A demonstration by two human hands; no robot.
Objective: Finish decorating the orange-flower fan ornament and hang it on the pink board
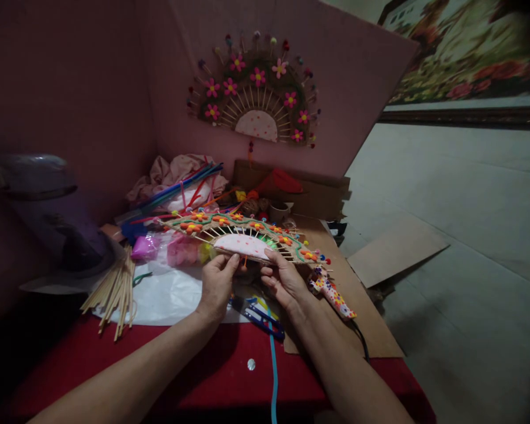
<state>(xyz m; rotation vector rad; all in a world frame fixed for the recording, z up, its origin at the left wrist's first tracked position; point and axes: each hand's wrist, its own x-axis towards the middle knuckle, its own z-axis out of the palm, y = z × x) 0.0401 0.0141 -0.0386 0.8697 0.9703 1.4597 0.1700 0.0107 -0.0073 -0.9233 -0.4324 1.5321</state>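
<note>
Between my two hands is a decorative fan with thin sticks, orange felt flowers, a wavy green trim and a white half-round base dotted in red. My left hand grips the lower left of that base between thumb and fingers. At its lower right, my right hand pinches the edge. The fan is tilted, held above the table. Just right of my right hand lies a flower-patterned glue gun with a black cord. Below the hands are blue-handled scissors, partly hidden, and a light blue ribbon.
A similar fan with pink flowers hangs on the pink board behind. Bundled wooden sticks lie at left on a white sheet. Pipe cleaners and cloth are heaped behind. Cardboard covers the right of the red table.
</note>
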